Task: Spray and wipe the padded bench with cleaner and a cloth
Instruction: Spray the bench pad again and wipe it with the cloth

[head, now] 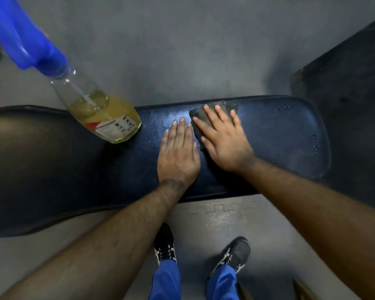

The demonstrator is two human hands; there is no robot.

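Observation:
A dark blue padded bench (279, 131) runs across the view from left to right. My right hand (223, 139) lies flat with fingers spread on a grey cloth (220, 107), pressing it onto the bench near the far edge. Just left of it, my left hand (178, 154) rests flat on the bare padding, holding nothing. A clear spray bottle (102, 111) with yellowish liquid and a blue trigger head (24, 42) stands on the bench to the left of both hands.
Grey floor (171, 50) lies beyond and in front of the bench. A dark mat or pad (351, 87) sits at the right. My two shoes (165, 245) and blue trousers are below the bench's near edge.

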